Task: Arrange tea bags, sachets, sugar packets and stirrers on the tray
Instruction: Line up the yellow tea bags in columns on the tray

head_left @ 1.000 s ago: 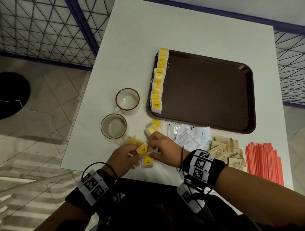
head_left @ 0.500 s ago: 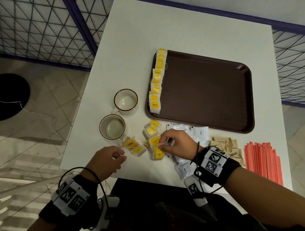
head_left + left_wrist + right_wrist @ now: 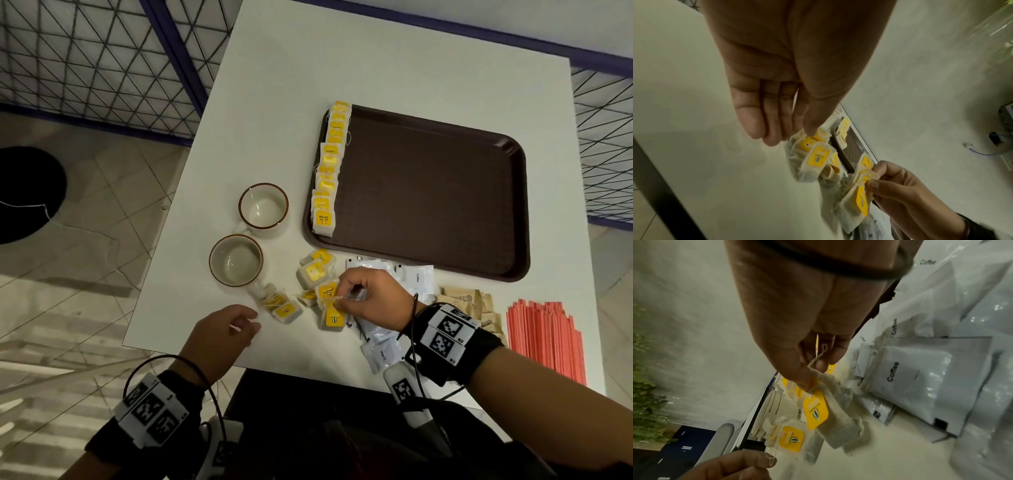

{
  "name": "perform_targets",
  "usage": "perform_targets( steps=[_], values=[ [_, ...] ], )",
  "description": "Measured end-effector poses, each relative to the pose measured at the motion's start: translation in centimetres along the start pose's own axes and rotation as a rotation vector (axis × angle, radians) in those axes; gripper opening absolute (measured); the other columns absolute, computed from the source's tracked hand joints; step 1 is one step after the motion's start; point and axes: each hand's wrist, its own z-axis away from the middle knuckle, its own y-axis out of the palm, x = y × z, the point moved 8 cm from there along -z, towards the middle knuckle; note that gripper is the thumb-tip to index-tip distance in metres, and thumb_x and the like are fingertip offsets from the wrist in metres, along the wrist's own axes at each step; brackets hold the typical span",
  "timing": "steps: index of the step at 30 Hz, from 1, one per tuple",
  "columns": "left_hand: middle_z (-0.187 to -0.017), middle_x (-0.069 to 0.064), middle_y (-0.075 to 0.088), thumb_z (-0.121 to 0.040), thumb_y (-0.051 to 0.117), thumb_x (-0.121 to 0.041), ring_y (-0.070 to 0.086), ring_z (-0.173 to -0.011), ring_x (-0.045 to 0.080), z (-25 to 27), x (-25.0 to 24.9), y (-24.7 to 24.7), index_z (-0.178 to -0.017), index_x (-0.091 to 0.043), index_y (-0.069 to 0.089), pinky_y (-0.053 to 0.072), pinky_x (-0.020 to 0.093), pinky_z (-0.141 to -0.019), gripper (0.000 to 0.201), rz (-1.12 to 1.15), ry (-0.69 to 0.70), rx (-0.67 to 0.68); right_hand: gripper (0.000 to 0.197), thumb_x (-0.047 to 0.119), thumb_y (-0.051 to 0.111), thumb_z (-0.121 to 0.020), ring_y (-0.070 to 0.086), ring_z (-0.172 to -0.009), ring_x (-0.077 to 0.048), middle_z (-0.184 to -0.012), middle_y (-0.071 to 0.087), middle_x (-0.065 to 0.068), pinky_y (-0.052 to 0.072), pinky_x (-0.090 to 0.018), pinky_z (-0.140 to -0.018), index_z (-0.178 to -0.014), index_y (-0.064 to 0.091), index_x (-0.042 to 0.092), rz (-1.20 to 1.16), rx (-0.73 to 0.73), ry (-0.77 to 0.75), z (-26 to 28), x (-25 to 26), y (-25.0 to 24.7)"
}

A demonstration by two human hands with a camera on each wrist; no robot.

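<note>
A brown tray (image 3: pixel 428 192) lies on the white table, with a row of yellow-tagged tea bags (image 3: pixel 329 171) along its left edge. Loose tea bags (image 3: pixel 313 272) lie in front of the tray's near left corner. My right hand (image 3: pixel 342 298) pinches one tea bag (image 3: pixel 838 415) by its top, its yellow tag (image 3: pixel 816 408) hanging below the thumb. My left hand (image 3: pixel 251 322) hovers to the left of the pile with relaxed fingers (image 3: pixel 764 129) and holds nothing. White coffee sachets (image 3: pixel 418 277), brown sugar packets (image 3: pixel 469 301) and red stirrers (image 3: pixel 544 335) lie to the right.
Two empty cups (image 3: pixel 263 205) (image 3: pixel 236 260) stand left of the tray, close to the loose tea bags. The table's front edge (image 3: pixel 191 349) runs just under my left hand. A wire fence (image 3: pixel 85 61) stands beyond the table's left side.
A second ago both hands held a tea bag together. My left hand has let go and drawn back to the left; my right hand keeps the bag, shifted slightly right.
</note>
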Motion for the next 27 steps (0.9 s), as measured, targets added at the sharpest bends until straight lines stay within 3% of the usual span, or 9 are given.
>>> perform_targets(
  steps=[3, 6, 10, 14, 17, 23, 25, 27],
  values=[
    [-0.076, -0.001, 0.064, -0.086, 0.064, -0.016, 0.063, -0.059, 0.008, -0.1, 0.0, 0.7, -0.117, -0.013, 0.060, 0.050, 0.022, -0.062, 0.031, -0.008, -0.006, 0.031, 0.010, 0.010, 0.073, -0.077, 0.056, -0.073, -0.006, -0.076, 0.061, 0.008, 0.050, -0.029, -0.072, -0.073, 0.065, 0.016, 0.007, 0.013, 0.014, 0.0, -0.2, 0.1],
    [-0.078, -0.004, 0.064, -0.085, 0.066, -0.019, 0.065, -0.067, 0.015, -0.5, -0.7, 1.1, -0.127, -0.015, 0.056, 0.049, 0.025, -0.070, 0.043, -0.031, 0.007, 0.028, 0.011, 0.012, 0.073, -0.077, 0.058, -0.074, -0.009, -0.078, 0.063, 0.006, 0.051, -0.030, -0.073, -0.074, 0.065, 0.018, 0.017, 0.028, 0.023, 0.0, -0.3, 0.3],
    [-0.081, -0.004, 0.062, -0.085, 0.066, -0.023, 0.058, -0.072, 0.014, -0.8, -2.4, 1.0, -0.123, -0.019, 0.061, 0.039, 0.020, -0.074, 0.038, -0.167, 0.095, -0.014, 0.015, 0.011, 0.074, -0.076, 0.058, -0.074, -0.005, -0.079, 0.063, 0.008, 0.052, -0.029, -0.073, -0.074, 0.064, 0.022, 0.025, 0.043, 0.026, 0.0, -0.4, 0.4],
    [-0.088, -0.002, 0.067, -0.083, 0.067, -0.029, 0.060, -0.078, 0.017, -0.7, -3.8, 1.3, -0.121, -0.021, 0.062, 0.049, 0.028, -0.079, 0.039, -0.269, 0.185, -0.010, 0.013, 0.012, 0.074, -0.076, 0.059, -0.076, -0.005, -0.080, 0.063, 0.007, 0.052, -0.029, -0.074, -0.074, 0.065, 0.021, 0.026, 0.039, 0.027, 0.1, -0.5, 0.2],
    [-0.095, 0.000, 0.068, -0.084, 0.065, -0.033, 0.063, -0.088, 0.019, -0.8, -4.2, 1.6, -0.123, -0.023, 0.058, 0.047, 0.029, -0.081, 0.041, -0.344, 0.190, 0.010, 0.013, 0.011, 0.074, -0.076, 0.059, -0.076, -0.006, -0.080, 0.064, 0.006, 0.052, -0.028, -0.074, -0.075, 0.065, 0.020, 0.025, 0.033, 0.029, 0.0, -0.6, 0.1],
    [-0.108, 0.003, 0.067, -0.095, 0.042, -0.036, 0.060, -0.100, 0.025, -1.2, -4.9, 2.4, -0.121, -0.023, 0.059, 0.043, 0.031, -0.077, 0.033, -0.552, 0.259, 0.018, 0.015, 0.013, 0.074, -0.076, 0.058, -0.076, -0.004, -0.081, 0.063, 0.007, 0.051, -0.024, -0.074, -0.075, 0.064, 0.024, 0.028, 0.042, 0.051, 0.0, -0.6, 0.1],
    [-0.105, 0.005, 0.065, -0.092, 0.033, -0.038, 0.062, -0.093, 0.027, -0.9, -5.2, 2.5, -0.114, -0.020, 0.064, 0.045, 0.033, -0.070, 0.042, -0.584, 0.313, 0.006, 0.014, 0.013, 0.074, -0.076, 0.057, -0.075, -0.004, -0.081, 0.063, 0.007, 0.050, -0.024, -0.073, -0.075, 0.064, 0.022, 0.024, 0.041, 0.055, 0.0, -0.5, 0.1],
    [-0.089, 0.005, 0.059, -0.086, 0.037, -0.040, 0.063, -0.074, 0.027, -0.7, -5.6, 2.5, -0.099, -0.018, 0.070, 0.044, 0.029, -0.055, 0.041, -0.600, 0.414, -0.037, 0.011, 0.012, 0.074, -0.076, 0.057, -0.075, -0.005, -0.081, 0.063, 0.005, 0.050, -0.023, -0.073, -0.076, 0.066, 0.019, 0.017, 0.038, 0.055, -0.1, -0.5, 0.1]
  ],
)
